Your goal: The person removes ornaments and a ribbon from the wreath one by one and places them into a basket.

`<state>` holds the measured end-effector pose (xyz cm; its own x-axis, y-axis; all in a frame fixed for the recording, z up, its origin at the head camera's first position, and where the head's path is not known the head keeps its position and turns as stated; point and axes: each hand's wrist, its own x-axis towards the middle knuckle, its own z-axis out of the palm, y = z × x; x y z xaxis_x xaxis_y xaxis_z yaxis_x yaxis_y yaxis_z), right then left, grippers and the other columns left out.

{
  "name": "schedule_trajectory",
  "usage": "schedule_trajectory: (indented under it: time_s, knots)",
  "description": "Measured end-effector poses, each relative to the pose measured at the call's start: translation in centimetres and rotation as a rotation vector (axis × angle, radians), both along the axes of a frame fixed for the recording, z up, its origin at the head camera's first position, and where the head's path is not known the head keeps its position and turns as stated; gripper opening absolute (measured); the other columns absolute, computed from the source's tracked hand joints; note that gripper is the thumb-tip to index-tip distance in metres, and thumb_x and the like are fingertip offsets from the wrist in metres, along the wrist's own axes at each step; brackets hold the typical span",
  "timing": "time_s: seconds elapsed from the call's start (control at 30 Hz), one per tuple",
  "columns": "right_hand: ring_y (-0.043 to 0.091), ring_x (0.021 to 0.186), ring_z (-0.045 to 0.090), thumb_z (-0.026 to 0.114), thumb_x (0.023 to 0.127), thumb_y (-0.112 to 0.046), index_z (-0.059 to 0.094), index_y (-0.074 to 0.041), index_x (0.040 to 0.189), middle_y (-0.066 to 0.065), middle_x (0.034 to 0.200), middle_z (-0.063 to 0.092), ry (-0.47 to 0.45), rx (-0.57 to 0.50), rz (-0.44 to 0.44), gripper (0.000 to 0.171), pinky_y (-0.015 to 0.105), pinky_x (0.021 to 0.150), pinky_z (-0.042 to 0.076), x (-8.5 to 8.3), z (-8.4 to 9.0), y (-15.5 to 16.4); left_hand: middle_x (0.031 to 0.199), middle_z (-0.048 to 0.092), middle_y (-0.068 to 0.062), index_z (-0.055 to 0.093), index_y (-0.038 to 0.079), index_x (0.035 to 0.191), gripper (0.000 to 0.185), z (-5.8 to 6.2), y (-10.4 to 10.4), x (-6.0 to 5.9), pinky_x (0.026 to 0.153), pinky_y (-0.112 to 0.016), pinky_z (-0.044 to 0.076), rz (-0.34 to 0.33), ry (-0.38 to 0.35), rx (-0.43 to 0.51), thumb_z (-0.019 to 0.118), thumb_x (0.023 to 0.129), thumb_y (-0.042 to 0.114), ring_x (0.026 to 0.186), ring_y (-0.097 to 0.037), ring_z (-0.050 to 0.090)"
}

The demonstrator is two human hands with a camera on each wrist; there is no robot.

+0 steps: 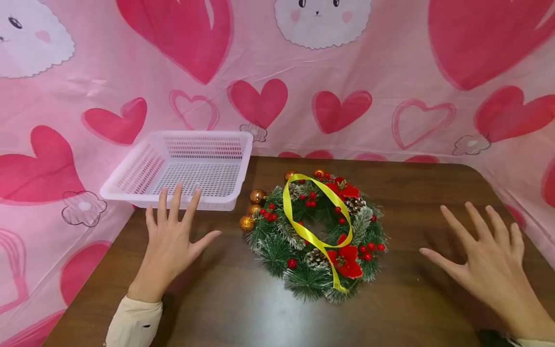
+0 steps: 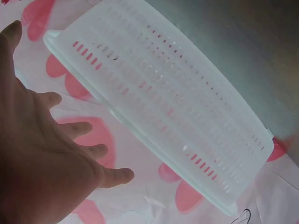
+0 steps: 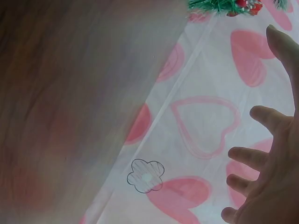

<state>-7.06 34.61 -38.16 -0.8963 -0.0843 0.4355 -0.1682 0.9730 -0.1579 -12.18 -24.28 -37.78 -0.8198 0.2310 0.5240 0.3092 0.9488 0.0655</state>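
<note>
- Pink cloth [image 1: 78, 96]: printed with red hearts and white round faces, hung behind the table and draped down both sides; it fills the far left of my head view.
- White basket [image 1: 191, 166]: perforated plastic, shallow and rectangular, at the table's back left corner with one end out past the table edge. Nothing in it that I can see. My left wrist view shows its slotted side wall [image 2: 163, 107] slanting across the frame.
- My left hand [image 1: 171, 241]: palm down over the table [image 1: 433, 193], fingers straight and fanned, thumb out toward the wreath. Fingertips lie just before the basket's near rim; whether they touch it I cannot tell. It holds nothing. A cream sleeve [image 1: 134, 323] covers the wrist. From the wrist camera the hand [image 2: 42, 158] shows spread and relaxed.
- Wreath [image 1: 316, 236]: green pine ring lying flat at the table's middle, between my two hands and apart from both. Red berries, red bows, pine cones; gold baubles [image 1: 253, 209] on its left edge, just beside the basket's near corner.
- Yellow ribbon [image 1: 312, 231]: looped over the wreath, one tail running to its near edge.
- My right hand [image 1: 485, 265]: palm down on the right of the table, fingers straight and splayed, thumb toward the wreath, grasping nothing. Wrist camera agrees: hand [image 3: 266, 177] loose against the pink cloth.
</note>
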Motion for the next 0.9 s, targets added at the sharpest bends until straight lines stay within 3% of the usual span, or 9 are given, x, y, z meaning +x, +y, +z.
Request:
schedule_trajectory:
  time_s: [0.2, 0.4, 0.63, 0.9]
  knots:
    - [0.046, 0.149, 0.006, 0.080, 0.071, -0.061, 0.032, -0.026, 0.157, 0.026, 0.158, 0.025, -0.016, -0.021, 0.010, 0.104, 0.071, 0.112, -0.007, 0.0, 0.1, -0.3, 0.164, 0.014, -0.018, 0.026, 0.023, 0.158, 0.107, 0.2, -0.2, 0.4, 0.107, -0.078, 0.010, -0.013, 0.000, 0.022, 0.077, 0.071, 0.058, 0.149, -0.045, 0.006]
    - [0.049, 0.143, 0.021, 0.083, 0.075, -0.048, 0.033, -0.029, 0.156, 0.026, 0.155, 0.032, -0.042, -0.107, 0.067, 0.097, 0.081, 0.099, 0.017, 0.0, 0.1, -1.0, 0.161, 0.019, -0.022, 0.027, 0.024, 0.158, 0.100, 0.3, -0.1, 1.1, 0.107, -0.076, 0.013, -0.041, -0.011, 0.061, 0.075, 0.076, 0.056, 0.145, -0.049, 0.015]
    - [0.053, 0.137, 0.027, 0.079, 0.085, -0.040, 0.027, -0.027, 0.158, 0.026, 0.152, 0.038, -0.162, -0.256, 0.094, 0.091, 0.076, 0.106, 0.014, 0.3, 0.4, -1.5, 0.155, 0.028, -0.024, 0.036, 0.018, 0.154, 0.090, 1.1, 1.1, 1.4, 0.105, -0.073, 0.021, -0.105, -0.008, 0.137, 0.080, 0.079, 0.041, 0.141, -0.048, 0.024]
    - [0.055, 0.131, 0.036, 0.071, 0.093, -0.032, 0.028, -0.019, 0.158, 0.028, 0.148, 0.041, -0.242, -0.345, 0.159, 0.079, 0.076, 0.101, 0.022, 0.4, 0.5, -2.8, 0.148, 0.038, -0.024, 0.044, 0.010, 0.147, 0.078, 1.9, 2.3, 2.0, 0.099, -0.067, 0.035, -0.185, 0.007, 0.206, 0.082, 0.081, 0.025, 0.131, -0.045, 0.040]
